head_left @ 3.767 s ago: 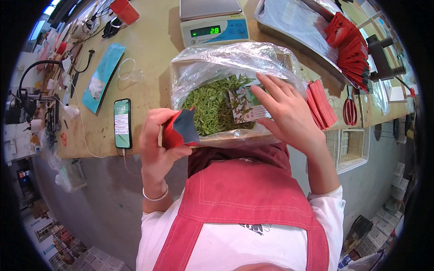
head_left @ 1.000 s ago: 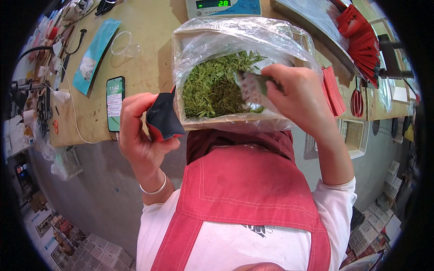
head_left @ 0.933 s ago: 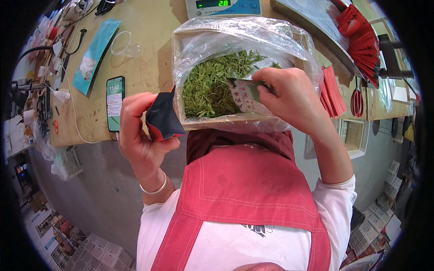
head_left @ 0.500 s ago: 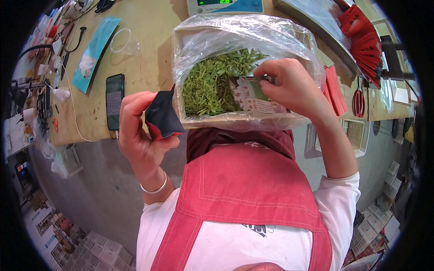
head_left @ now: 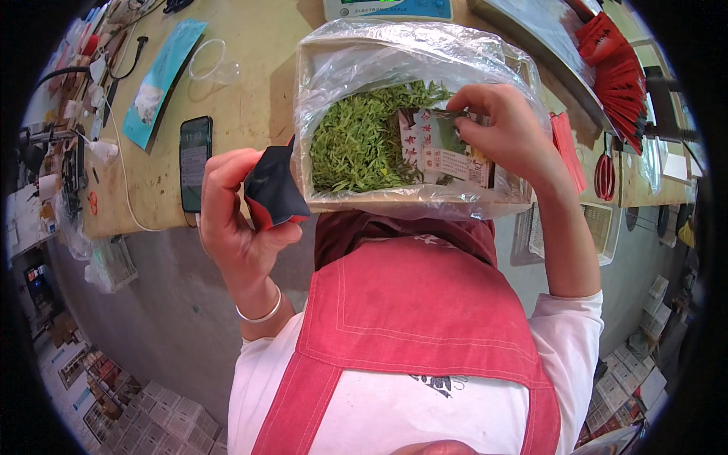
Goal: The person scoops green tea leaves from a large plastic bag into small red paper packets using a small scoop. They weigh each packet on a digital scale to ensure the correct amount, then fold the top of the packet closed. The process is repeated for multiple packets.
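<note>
My left hand [head_left: 240, 205] is closed on a small red pouch [head_left: 276, 189] whose dark lining shows at its spread mouth. The pouch is beside the left wall of a shallow wooden box [head_left: 356, 203] lined with clear plastic. Green dried leaves [head_left: 356, 144], resembling loose tea, lie heaped in the box's left half. Over its right half, my right hand [head_left: 504, 133] pinches the upper edge of a printed card [head_left: 447, 155], white and brown with red lettering. The card's left end meets the leaves. Whether any leaves rest on it is hard to tell.
An electronic scale [head_left: 390, 9] stands beyond the box. Left of it lie a phone [head_left: 196, 163], a teal packet [head_left: 159, 83] and a clear plastic cup [head_left: 216, 68]. Rightward are scissors [head_left: 604, 173], flat red pouches [head_left: 567, 152] and a fan of red pouches [head_left: 614, 76].
My right hand has moved slightly right and up with the card, which is tilted so more of its printed face shows. My left hand keeps the pouch in nearly the same place.
</note>
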